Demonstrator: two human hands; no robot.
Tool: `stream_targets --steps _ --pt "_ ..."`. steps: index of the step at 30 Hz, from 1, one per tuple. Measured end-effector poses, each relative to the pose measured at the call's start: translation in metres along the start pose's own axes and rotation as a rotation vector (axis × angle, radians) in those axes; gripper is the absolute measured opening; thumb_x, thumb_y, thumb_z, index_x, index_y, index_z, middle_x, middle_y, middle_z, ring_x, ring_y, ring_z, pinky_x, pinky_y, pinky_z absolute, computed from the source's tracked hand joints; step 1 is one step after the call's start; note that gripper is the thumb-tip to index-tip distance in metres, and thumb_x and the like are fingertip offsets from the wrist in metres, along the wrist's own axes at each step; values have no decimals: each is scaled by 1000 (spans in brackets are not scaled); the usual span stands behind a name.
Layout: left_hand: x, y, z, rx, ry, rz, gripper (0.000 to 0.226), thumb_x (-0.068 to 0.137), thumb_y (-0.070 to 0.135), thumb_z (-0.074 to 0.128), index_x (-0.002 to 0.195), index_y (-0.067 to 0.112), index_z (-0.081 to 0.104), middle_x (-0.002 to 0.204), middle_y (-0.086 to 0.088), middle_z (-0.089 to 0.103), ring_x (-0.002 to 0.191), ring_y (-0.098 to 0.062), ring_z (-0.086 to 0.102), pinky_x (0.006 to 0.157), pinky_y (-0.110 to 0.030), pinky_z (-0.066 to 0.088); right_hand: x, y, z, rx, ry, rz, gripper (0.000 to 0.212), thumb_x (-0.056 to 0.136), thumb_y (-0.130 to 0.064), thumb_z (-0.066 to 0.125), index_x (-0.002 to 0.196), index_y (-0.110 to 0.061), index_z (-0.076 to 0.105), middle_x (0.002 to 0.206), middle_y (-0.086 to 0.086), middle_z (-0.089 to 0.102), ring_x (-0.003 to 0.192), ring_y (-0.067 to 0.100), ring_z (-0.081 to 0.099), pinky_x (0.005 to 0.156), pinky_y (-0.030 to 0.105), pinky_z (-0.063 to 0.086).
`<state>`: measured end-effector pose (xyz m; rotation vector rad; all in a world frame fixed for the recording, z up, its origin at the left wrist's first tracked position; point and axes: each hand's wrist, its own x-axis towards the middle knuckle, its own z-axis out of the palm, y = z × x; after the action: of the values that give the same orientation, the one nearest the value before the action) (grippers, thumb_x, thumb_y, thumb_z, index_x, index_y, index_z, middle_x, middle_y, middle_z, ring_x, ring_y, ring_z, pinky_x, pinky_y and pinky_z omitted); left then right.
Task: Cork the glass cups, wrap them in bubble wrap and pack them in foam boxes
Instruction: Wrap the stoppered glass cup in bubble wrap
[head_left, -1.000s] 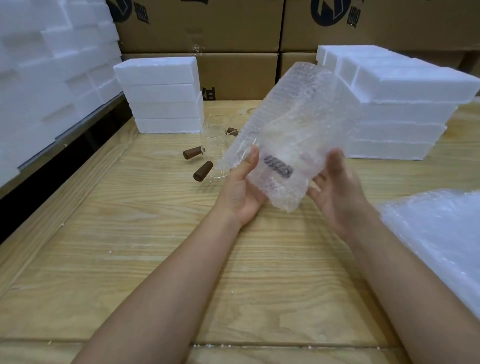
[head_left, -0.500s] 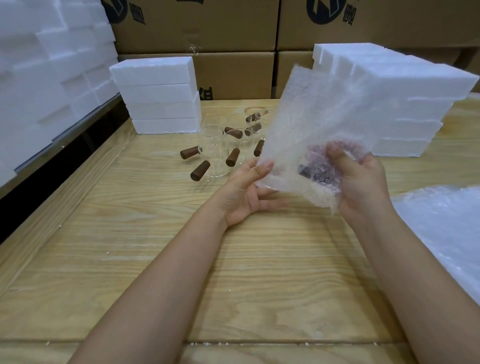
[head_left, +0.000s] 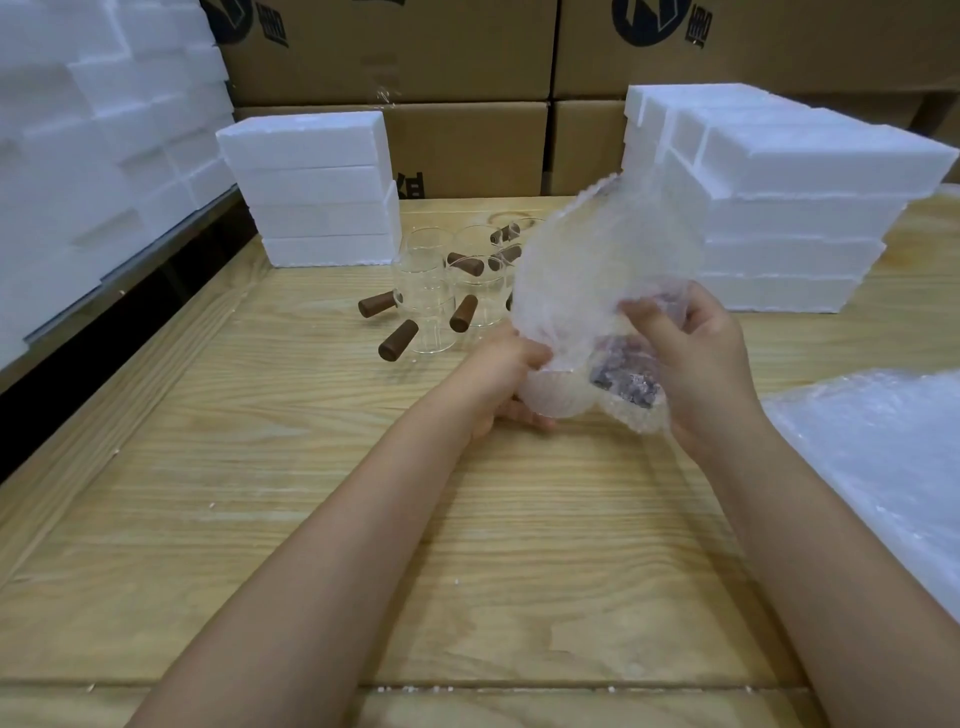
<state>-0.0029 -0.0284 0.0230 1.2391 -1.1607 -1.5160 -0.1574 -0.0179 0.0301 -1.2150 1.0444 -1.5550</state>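
Observation:
A sheet of bubble wrap (head_left: 582, 291) is held up above the middle of the wooden table (head_left: 311, 519), folded around a clear glass cup with a dark label (head_left: 626, 382). My left hand (head_left: 501, 374) grips the wrapped bundle's lower left side. My right hand (head_left: 696, 364) pinches the wrap on the right, thumb pressing into the sheet. Behind the bundle stand several clear glass cups (head_left: 431, 291) with brown corks (head_left: 397, 340) lying among them.
Stacks of white foam boxes stand at the back left (head_left: 311, 187) and back right (head_left: 789, 197). More foam (head_left: 88, 130) is piled beyond the table's left edge. Cardboard cartons (head_left: 415, 57) line the back. A pile of bubble wrap sheets (head_left: 883, 467) lies at the right.
The wrap has been folded further around the cup. My left hand went from an open palm to gripping the bundle's left side, and my right hand closed its pinch on the sheet.

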Motion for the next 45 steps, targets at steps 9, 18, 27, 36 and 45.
stream_targets --steps 9,18,27,36,45 --pt "0 -15 12 265 23 264 39 87 -6 59 91 30 44 82 12 48 61 4 55 49 -7 44 -7 8 5 -412 -99 78 28 79 -9 67 106 -18 63 83 -6 68 71 12 64 60 26 45" --pt "-4 -11 15 76 -194 420 26 76 23 53 99 12 58 91 7 61 83 -4 60 68 -16 48 -5 10 6 -703 -127 12 36 84 -11 59 114 -31 60 90 -13 64 75 -2 57 48 6 40" --pt "4 -15 10 315 19 546 44 77 -16 38 94 19 56 88 10 59 78 -1 54 68 -17 44 -8 2 6 -357 -439 73 58 67 -17 51 124 -22 57 111 -3 66 97 7 64 73 18 50" --pt "-1 -15 18 144 5 476 32 70 13 60 98 26 52 107 0 58 96 -20 60 81 -36 50 -9 11 14 -669 20 -135 45 81 1 50 107 -31 66 89 -15 63 79 -5 57 62 -1 39" --pt "11 -18 16 312 189 523 53 77 -9 55 98 40 50 93 1 65 83 -17 65 71 -33 56 -13 12 20 -690 -42 -153 55 79 -10 61 132 -23 53 123 -4 61 109 13 57 92 23 43"
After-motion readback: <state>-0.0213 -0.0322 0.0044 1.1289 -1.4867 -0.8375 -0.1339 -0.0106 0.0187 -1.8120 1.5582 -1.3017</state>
